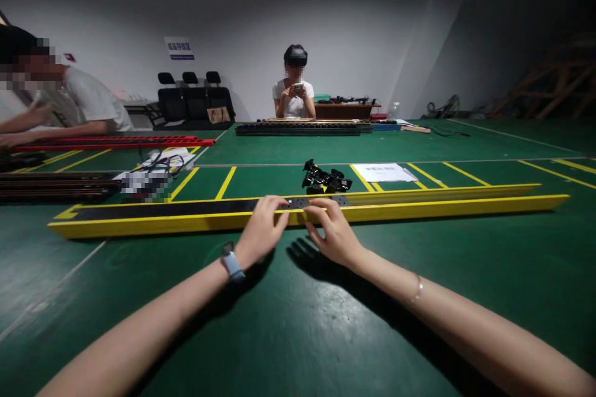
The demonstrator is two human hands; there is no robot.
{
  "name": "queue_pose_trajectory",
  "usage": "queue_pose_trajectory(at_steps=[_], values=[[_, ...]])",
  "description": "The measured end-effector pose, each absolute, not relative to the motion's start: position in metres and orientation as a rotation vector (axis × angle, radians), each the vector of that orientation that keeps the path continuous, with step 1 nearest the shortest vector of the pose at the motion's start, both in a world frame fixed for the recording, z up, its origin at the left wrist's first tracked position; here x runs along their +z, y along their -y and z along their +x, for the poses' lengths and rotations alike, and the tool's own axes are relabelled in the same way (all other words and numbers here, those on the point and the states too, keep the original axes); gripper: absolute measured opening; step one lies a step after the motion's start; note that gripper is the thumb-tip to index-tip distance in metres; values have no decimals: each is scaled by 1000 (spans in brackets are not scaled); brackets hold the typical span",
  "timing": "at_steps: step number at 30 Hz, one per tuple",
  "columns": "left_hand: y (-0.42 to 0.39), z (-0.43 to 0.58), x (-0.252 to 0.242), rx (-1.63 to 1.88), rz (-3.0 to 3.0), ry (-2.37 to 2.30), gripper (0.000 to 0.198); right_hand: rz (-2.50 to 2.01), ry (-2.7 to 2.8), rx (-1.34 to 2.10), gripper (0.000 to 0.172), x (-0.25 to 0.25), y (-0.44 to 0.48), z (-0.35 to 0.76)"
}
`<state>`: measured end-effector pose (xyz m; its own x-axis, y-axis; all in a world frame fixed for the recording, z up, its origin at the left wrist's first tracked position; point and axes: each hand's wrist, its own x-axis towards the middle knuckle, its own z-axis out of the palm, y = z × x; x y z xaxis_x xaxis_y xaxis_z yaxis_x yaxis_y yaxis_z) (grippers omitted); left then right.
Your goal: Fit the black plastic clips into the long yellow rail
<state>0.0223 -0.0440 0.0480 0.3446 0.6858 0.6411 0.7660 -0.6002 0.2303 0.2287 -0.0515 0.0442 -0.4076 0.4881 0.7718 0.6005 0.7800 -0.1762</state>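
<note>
A long yellow channel rail [158, 223] lies across the green table in front of me, with black plates [218, 207] set along its left and middle part. My left hand [263, 229] reaches over the rail's near wall, fingers curved at the black plates and thumb apart from them. Close by on the right, my right hand [333, 232] is bent over the same rail, its fingers spread at the plates' right end. Neither hand visibly grips anything, though the fingertips are partly hidden. Just behind the rail sits a pile of black parts [326, 178].
A white paper sheet [384, 172] lies behind the rail. Dark rails [298, 129] and red rails [177, 141] lie farther off; brown strips [60, 187] are at left. One person [293, 96] sits opposite with a small device; another [90, 96] leans at the far left.
</note>
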Motion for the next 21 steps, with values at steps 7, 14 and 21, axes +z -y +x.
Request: queue_pose_trajectory(at_steps=[7, 14, 21], values=[[49, 31, 13, -750, -2517, 1298, 56, -787, 2319, -61, 55, 15, 20, 213], [45, 28, 13, -727, -2528, 1314, 58, -847, 2355, -61, 59, 17, 18, 216], [48, 29, 14, -725, -2533, 1312, 61, -879, 2281, -110, 50, 14, 13, 224]])
